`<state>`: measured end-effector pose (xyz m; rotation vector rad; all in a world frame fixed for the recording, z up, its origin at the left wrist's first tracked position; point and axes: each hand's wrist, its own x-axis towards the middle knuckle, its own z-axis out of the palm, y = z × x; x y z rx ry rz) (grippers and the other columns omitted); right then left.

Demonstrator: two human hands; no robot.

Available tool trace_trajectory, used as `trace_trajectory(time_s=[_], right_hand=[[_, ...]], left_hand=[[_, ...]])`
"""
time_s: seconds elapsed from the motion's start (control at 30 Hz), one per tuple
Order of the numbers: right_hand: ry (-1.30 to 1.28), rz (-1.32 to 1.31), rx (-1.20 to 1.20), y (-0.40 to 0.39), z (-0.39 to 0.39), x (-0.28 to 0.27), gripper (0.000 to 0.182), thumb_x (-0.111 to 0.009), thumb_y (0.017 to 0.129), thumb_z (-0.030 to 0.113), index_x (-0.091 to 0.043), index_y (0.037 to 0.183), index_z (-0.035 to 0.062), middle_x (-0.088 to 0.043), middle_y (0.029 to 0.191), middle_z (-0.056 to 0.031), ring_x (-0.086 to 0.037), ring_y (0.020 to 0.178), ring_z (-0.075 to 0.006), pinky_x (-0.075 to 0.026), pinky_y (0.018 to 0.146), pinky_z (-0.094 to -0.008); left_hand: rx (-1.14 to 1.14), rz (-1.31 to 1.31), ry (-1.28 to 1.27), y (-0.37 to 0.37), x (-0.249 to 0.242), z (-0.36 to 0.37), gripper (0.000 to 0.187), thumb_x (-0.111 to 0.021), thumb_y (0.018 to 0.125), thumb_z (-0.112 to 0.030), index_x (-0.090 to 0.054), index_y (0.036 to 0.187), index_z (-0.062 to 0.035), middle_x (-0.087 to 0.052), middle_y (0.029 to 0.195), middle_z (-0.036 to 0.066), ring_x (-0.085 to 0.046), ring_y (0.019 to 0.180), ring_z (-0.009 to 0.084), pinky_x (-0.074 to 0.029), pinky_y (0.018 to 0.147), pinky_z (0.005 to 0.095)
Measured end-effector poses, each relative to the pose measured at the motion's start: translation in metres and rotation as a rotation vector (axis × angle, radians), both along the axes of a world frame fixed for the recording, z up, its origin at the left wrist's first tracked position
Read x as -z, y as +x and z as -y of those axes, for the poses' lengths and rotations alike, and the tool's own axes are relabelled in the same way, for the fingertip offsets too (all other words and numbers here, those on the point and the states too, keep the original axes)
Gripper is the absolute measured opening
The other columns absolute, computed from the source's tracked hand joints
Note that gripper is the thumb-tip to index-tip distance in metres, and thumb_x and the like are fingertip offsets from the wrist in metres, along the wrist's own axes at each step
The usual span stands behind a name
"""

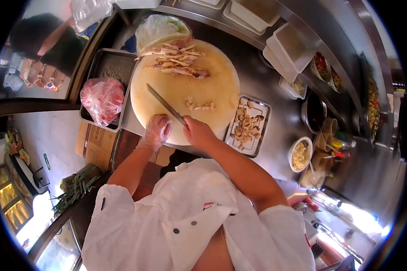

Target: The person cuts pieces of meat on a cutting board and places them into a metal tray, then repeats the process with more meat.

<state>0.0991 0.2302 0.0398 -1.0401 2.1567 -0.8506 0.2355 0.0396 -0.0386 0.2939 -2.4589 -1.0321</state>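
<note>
My right hand (198, 132) is closed round the handle of a knife (165, 103), whose blade lies slantwise over the round chopping board (142, 101). My left hand (158, 130), in a clear plastic glove, rests at the board's near edge, left of the knife handle; its fingers look curled, and what they hold, if anything, is hidden. Small cut pieces (200, 105) lie on the board right of the blade. Pale, long chicken feet (178, 58) are heaped at its far side. To the right stands a metal tray (267, 118) of chopped pieces (247, 126).
A dark tray (99, 58) at the left bears a bag of pink meat (103, 100). Behind the board is a plastic-lined bowl (160, 30). At the right are a white bowl (300, 154), a dark pot (314, 113) and white containers (290, 47). Another person (47, 38) stands at upper left.
</note>
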Motion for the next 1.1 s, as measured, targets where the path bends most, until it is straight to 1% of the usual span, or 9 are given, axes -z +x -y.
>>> trace_trajectory(time_s=[0.03, 0.1, 0.17, 0.27, 0.33, 0.53, 0.83, 0.93, 1.1], right_hand=[[0.021, 0.082, 0.044, -0.005, -0.010, -0.017, 0.028, -0.058, 0.108, 0.024, -0.058, 0.126, 0.0028, -0.074, 0.098, -0.0239, -0.073, 0.083, -0.0430, -0.058, 0.074, -0.0535], [0.018, 0.228, 0.182, -0.011, -0.042, -0.027, 0.027, -0.060, 0.109, 0.025, -0.059, 0.123, 0.0018, -0.072, 0.089, -0.0195, -0.072, 0.079, -0.0373, -0.056, 0.072, -0.0495], [-0.022, 0.364, 0.358, -0.017, -0.081, -0.027, 0.026, -0.062, 0.110, 0.027, -0.060, 0.118, 0.0019, -0.069, 0.081, -0.0120, -0.069, 0.071, -0.0271, -0.055, 0.066, -0.0438], [0.041, 0.729, 0.606, -0.032, -0.140, -0.032, 0.021, -0.063, 0.111, 0.027, -0.058, 0.110, 0.0059, -0.061, 0.079, -0.0036, -0.058, 0.057, -0.0145, -0.050, 0.052, -0.0360], [-0.061, 0.797, 0.743, -0.028, -0.177, -0.018, 0.019, -0.063, 0.111, 0.026, -0.056, 0.108, 0.0080, -0.058, 0.078, -0.0032, -0.054, 0.053, -0.0130, -0.048, 0.049, -0.0341], [-0.227, 0.921, 1.013, -0.004, -0.238, 0.006, 0.018, -0.064, 0.111, 0.024, -0.053, 0.109, 0.0098, -0.054, 0.076, -0.0025, -0.051, 0.051, -0.0136, -0.047, 0.047, -0.0333], [-0.420, 0.824, 1.337, 0.033, -0.333, -0.006, 0.016, -0.063, 0.111, 0.024, -0.053, 0.106, 0.0123, -0.052, 0.076, -0.0015, -0.051, 0.051, -0.0140, -0.047, 0.047, -0.0334], [-0.409, 0.765, 1.434, 0.036, -0.379, -0.017, 0.015, -0.062, 0.111, 0.024, -0.054, 0.107, 0.0129, -0.052, 0.076, -0.0007, -0.050, 0.051, -0.0134, -0.046, 0.047, -0.0330], [-0.423, 0.738, 1.467, 0.048, -0.449, -0.021, 0.009, -0.059, 0.114, 0.023, -0.055, 0.109, 0.0161, -0.050, 0.076, 0.0016, -0.048, 0.055, -0.0115, -0.046, 0.047, -0.0295]], left_hand=[[-0.106, 0.120, 0.293, 0.012, 0.035, 0.000, 0.031, -0.074, 0.082, 0.004, -0.064, 0.109, -0.0054, -0.067, 0.102, 0.013, -0.067, 0.093, 0.0348, -0.057, 0.081, 0.0474], [-0.232, 0.132, 0.375, 0.011, 0.045, -0.001, 0.031, -0.074, 0.084, 0.002, -0.063, 0.113, -0.0044, -0.066, 0.107, 0.015, -0.066, 0.096, 0.0337, -0.057, 0.085, 0.0457], [-0.275, -0.084, -0.055, -0.010, 0.015, -0.011, 0.033, -0.073, 0.088, 0.000, -0.062, 0.118, -0.0031, -0.065, 0.113, 0.018, -0.065, 0.100, 0.0327, -0.056, 0.089, 0.0441], [-0.178, 0.069, 0.088, -0.035, 0.005, -0.037, 0.047, -0.074, 0.089, -0.005, -0.059, 0.133, -0.0017, -0.059, 0.133, 0.026, -0.063, 0.113, 0.0436, -0.055, 0.099, 0.0497], [-0.197, 0.094, 0.078, -0.048, 0.004, -0.048, 0.059, -0.075, 0.090, -0.010, -0.054, 0.144, 0.0005, -0.055, 0.144, 0.030, -0.059, 0.124, 0.0495, -0.052, 0.106, 0.0552], [-0.043, 0.046, -0.143, -0.097, -0.006, -0.062, 0.070, -0.077, 0.093, -0.024, -0.047, 0.151, 0.0022, -0.053, 0.148, 0.030, -0.050, 0.138, 0.0503, -0.045, 0.115, 0.0567], [0.143, 0.022, -0.134, -0.166, 0.010, -0.146, 0.048, -0.074, 0.097, -0.026, -0.062, 0.137, -0.0009, -0.058, 0.148, 0.023, -0.051, 0.141, 0.0466, -0.043, 0.119, 0.0561], [0.060, 0.011, -0.086, -0.182, 0.013, -0.197, 0.044, -0.071, 0.099, -0.027, -0.065, 0.135, -0.0025, -0.060, 0.146, 0.023, -0.051, 0.141, 0.0454, -0.043, 0.119, 0.0543], [0.126, 0.054, 0.296, -0.204, 0.004, -0.278, 0.038, -0.058, 0.108, -0.026, -0.064, 0.138, -0.0036, -0.064, 0.140, 0.022, -0.056, 0.137, 0.0422, -0.044, 0.119, 0.0493]])
